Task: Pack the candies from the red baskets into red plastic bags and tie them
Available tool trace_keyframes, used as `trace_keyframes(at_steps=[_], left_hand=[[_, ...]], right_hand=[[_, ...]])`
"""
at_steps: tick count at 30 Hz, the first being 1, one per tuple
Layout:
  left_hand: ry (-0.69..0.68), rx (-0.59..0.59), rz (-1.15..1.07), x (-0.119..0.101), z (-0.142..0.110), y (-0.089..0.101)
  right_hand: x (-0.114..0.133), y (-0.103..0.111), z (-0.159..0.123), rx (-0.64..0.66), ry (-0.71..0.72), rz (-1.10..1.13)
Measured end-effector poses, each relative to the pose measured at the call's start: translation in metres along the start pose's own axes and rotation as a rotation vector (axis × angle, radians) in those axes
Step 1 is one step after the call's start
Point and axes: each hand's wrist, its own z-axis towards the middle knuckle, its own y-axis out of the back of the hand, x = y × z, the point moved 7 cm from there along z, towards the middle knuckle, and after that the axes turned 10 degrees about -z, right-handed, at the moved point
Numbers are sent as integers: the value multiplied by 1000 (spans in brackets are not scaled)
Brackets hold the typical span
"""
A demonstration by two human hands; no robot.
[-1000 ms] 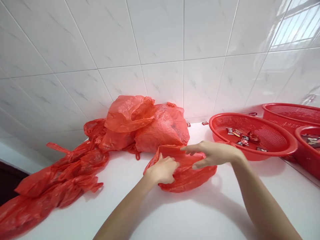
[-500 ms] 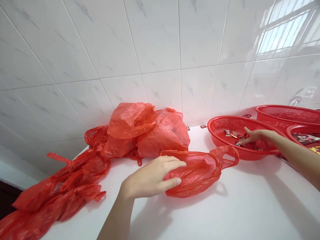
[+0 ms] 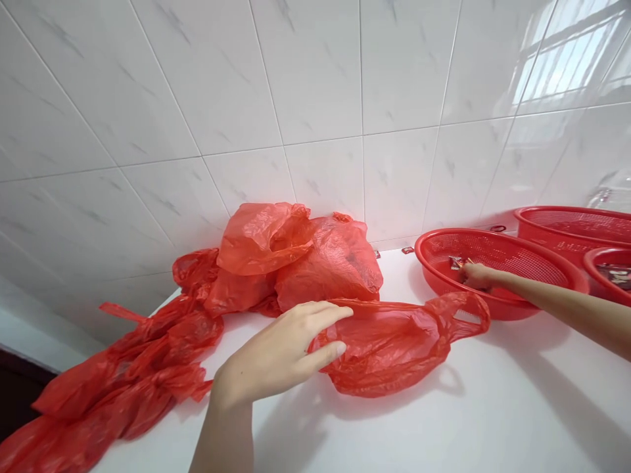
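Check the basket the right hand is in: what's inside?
Inside the red mesh basket, a small wrapped packet shows beside the right hand; whatever lies under that hand is covered, so the count is unknown.

Red plastic carrier bag (image 3: 389, 351): thin film, crumpled, lying flattened on the white counter (image 3: 394, 433), loop handles splayed toward the right and near side. Red plastic mesh basket (image 3: 493, 246): oval, upright, standing just right of the bag and farther back. Small wrapped sweets (image 3: 458, 263) lie inside at its left, mostly hidden, wrappers unreadable.
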Motion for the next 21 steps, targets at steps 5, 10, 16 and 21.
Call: trace_keyframes(at_steps=[5,10,16,21], left_hand=[[3,-25,15,3,-2,2],[5,-50,22,4,-7,5],[-10,-66,22,9,-9,5],[8,-57,35,8,-9,5]], right_hand=[[19,5,-1,-8,4,68],[24,18,2,17,68,264],[22,41,-7,10,144,511],[27,72,-26,-101,220,768]])
